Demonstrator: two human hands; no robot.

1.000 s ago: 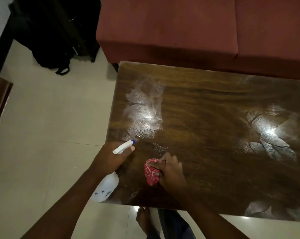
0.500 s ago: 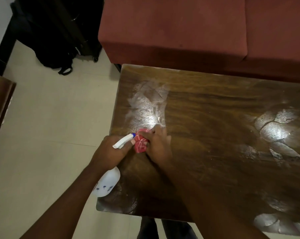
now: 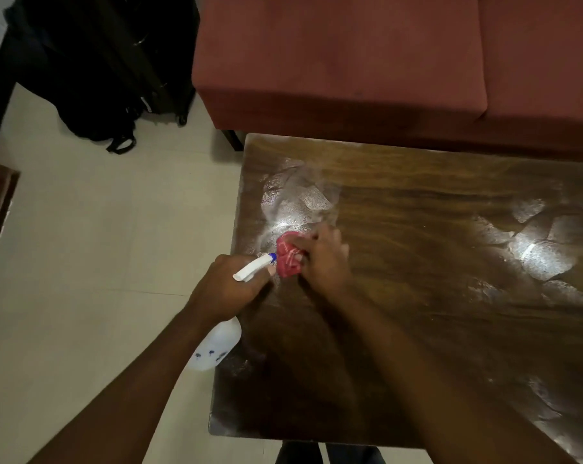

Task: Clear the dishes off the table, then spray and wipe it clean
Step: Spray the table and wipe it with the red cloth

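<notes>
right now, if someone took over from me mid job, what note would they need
Left hand grips the spray bottle at the table's left edge, nozzle pointing toward the cloth.
Right hand holds the bunched red cloth on the table, at the near edge of a wet patch.
Done: no dishes show on the visible tabletop; spray lies on the left end, and there are wet streaks on the right part.
Left: wipe both wet areas, and probably the rest of the top.
</notes>
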